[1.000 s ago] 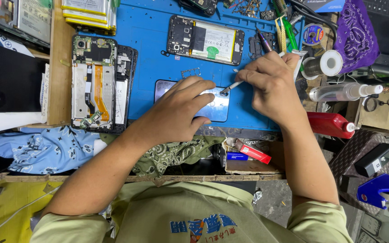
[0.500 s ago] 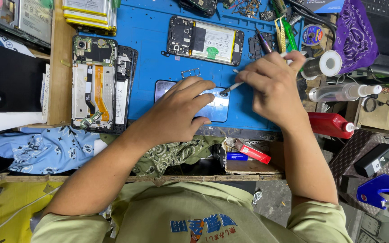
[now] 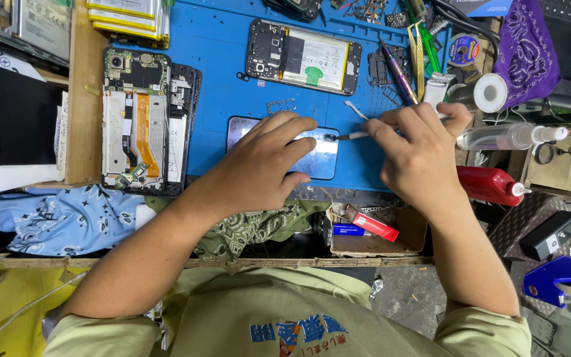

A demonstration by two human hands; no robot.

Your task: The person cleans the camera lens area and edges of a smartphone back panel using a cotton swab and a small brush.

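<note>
We find the dark glossy phone panel [image 3: 312,155] flat on the blue mat [image 3: 219,73] at mid-bench, long axis left to right across our view. Left hand [image 3: 259,165] lies spread over its left half, fingers pressing it down. Right hand [image 3: 418,155] pinches a thin white-handled tool [image 3: 355,135], tip pointing left onto the panel's upper edge. We judge the panel light, stiff, slick and easily cracked; best held by its long edges, not flexed.
</note>
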